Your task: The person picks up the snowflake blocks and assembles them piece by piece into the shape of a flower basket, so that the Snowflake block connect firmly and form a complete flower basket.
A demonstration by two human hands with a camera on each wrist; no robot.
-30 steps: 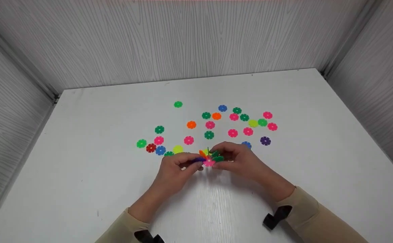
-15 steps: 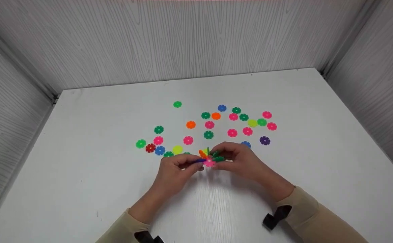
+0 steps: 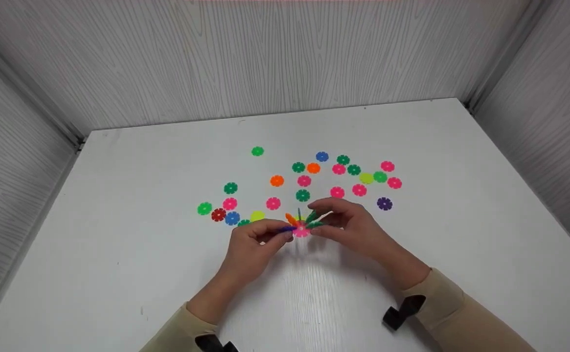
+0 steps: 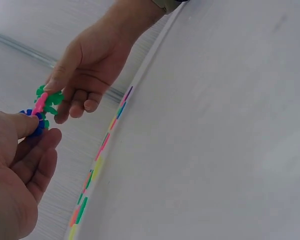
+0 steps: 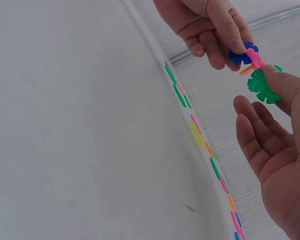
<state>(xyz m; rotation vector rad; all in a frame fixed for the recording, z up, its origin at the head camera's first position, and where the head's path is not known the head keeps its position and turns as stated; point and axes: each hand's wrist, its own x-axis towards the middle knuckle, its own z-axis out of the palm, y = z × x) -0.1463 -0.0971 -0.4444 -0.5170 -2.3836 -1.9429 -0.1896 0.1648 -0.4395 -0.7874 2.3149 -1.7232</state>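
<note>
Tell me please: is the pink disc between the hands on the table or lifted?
Lifted: the left wrist view shows the pink disc apart from the table.

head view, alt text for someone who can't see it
A person's left hand pinches the blue disc of a multicoloured cluster while the right hand touches a green disc. Loose notched discs lie scattered on the white table.

The left hand (image 3: 255, 247) hides the near edges of a yellow disc (image 3: 257, 215) and a green disc (image 3: 243, 223) just beyond it, and part of the blue disc (image 5: 240, 58) it pinches. Between both hands, the joints of the pink disc (image 3: 301, 233) are too small to tell. The right hand (image 5: 285, 162) is cut off by its own wrist view's edge.
</note>
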